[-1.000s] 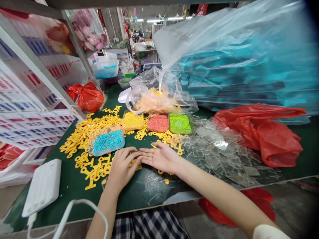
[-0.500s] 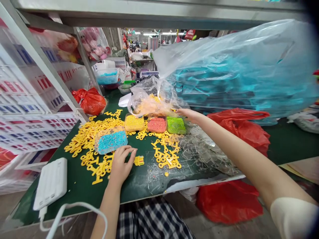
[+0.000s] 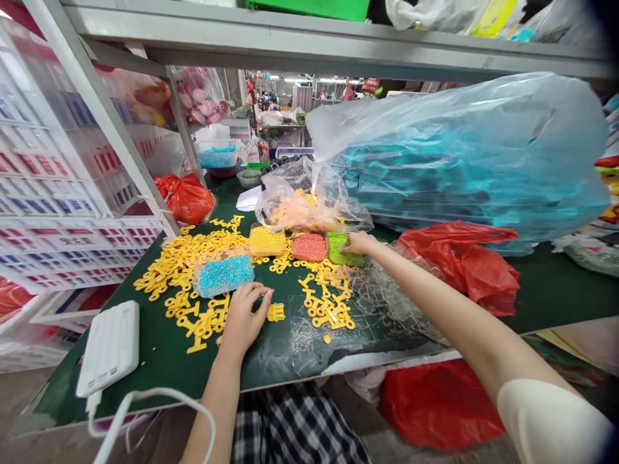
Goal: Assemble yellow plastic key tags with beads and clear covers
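The green bench (image 3: 145,351) is strewn with yellow plastic pieces (image 3: 324,303) mid-bench. A tray of green beads (image 3: 338,250) at the far side is touched by the right hand (image 3: 360,243), fingers together, grip untellable. The left hand (image 3: 244,319) is laid flat, fingers spread and empty, just beside a small yellow block (image 3: 276,312).

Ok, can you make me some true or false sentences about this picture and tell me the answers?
1. The right hand touches the green beads. True.
2. The left hand holds the white power bank. False: the white power bank lies on the green mat, apart from the hand.
3. The coral-pink beads sit between the yellow beads and the green beads. True.
4. The blue beads are in a round bowl. False: they lie in a flat tray with rounded corners.
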Demonstrator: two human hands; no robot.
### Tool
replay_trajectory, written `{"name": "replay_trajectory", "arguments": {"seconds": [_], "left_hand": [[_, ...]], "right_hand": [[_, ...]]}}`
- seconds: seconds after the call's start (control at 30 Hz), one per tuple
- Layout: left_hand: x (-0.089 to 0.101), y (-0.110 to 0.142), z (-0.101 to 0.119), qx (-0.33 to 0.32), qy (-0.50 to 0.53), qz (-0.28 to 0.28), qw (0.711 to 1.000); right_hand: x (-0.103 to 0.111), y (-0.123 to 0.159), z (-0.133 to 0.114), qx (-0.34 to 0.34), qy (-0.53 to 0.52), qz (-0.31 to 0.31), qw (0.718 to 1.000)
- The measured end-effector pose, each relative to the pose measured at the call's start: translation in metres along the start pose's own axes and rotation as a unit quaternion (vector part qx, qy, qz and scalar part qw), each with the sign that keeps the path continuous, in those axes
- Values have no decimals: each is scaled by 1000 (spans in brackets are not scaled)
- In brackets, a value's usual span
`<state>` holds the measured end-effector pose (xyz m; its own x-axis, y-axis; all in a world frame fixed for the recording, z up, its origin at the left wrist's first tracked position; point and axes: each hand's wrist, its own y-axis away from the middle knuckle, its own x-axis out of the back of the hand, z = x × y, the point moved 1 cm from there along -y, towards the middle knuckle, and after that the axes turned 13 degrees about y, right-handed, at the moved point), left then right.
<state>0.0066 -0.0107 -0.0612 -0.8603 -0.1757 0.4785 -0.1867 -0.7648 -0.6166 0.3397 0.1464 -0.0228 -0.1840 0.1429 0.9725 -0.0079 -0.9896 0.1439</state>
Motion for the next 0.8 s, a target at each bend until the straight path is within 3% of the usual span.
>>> {"name": "replay_trajectory", "arguments": {"seconds": [0.33, 0.63, 0.8], "left_hand": [[0, 1, 0, -2, 2, -7, 1000], [0, 2, 2, 25, 8, -3, 1000], [0, 1, 5, 28, 17, -11, 999]], "right_hand": [[-1, 14, -5, 9, 42, 71, 997], [9, 11, 5, 1, -75, 75, 994], [22, 26, 7, -9, -166, 124, 978]]}}
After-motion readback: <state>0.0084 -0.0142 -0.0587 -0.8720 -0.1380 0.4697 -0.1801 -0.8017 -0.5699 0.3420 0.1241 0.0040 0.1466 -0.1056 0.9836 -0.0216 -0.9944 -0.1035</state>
